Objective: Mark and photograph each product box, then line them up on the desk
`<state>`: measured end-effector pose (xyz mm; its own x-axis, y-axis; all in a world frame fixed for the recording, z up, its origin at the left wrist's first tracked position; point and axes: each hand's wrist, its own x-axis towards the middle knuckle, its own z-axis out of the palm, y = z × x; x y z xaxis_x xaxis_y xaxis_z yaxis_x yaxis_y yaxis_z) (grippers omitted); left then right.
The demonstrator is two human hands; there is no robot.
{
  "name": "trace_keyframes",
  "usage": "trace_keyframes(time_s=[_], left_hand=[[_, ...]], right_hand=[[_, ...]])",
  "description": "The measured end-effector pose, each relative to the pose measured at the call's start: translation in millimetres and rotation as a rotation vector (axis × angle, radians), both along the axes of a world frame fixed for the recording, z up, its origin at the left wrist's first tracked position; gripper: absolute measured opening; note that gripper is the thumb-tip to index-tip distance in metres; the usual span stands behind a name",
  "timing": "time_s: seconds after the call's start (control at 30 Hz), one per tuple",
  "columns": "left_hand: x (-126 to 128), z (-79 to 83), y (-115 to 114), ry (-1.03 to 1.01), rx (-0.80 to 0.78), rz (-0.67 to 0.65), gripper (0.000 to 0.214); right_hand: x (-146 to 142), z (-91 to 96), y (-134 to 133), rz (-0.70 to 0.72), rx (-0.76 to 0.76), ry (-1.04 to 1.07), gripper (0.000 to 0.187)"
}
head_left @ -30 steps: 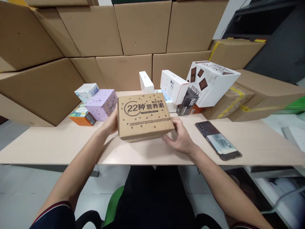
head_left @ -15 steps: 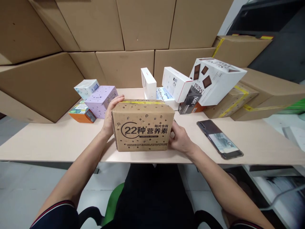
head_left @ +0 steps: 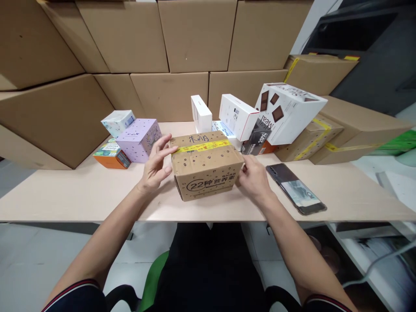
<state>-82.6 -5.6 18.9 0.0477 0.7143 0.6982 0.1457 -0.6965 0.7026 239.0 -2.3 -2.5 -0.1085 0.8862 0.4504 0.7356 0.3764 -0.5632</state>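
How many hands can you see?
2: the left hand is at the left end of the middle spotted box, the right hand at its right end. No others show.

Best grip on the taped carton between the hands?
Probably both ends, palms in from left and right: the carton runs longest side to side, its ends facing the left hand and right hand.

Center: right hand (head_left: 255, 177), some fingertips out of sight at the carton (head_left: 208, 162) marked 22; smallest print (head_left: 213, 191) illegible. Upper left: cardboard box (head_left: 26, 43) cut by edge. Bottom: 2 navy sleeves (head_left: 78, 299) cropped.
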Motion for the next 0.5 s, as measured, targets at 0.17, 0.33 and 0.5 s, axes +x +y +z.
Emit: trace_keyframes(time_s=[0.17, 0.33, 0.5], left_hand=[[4, 5.2, -15, 0.022, 0.288, 0.235, 0.031], [46, 27.8, -54, 0.295, 0.213, 0.175, 0.022], [102, 30.6, -66, 0.386, 0.169, 0.197, 0.033]], right_hand=[[9, 6.8, 0, -0.232, -0.278, -0.345, 0.034], [8, 4.6, 3, -0.164, -0.32, -0.379, 0.018], [15, 7.9, 10, -0.26, -0.198, 0.01, 0.014]])
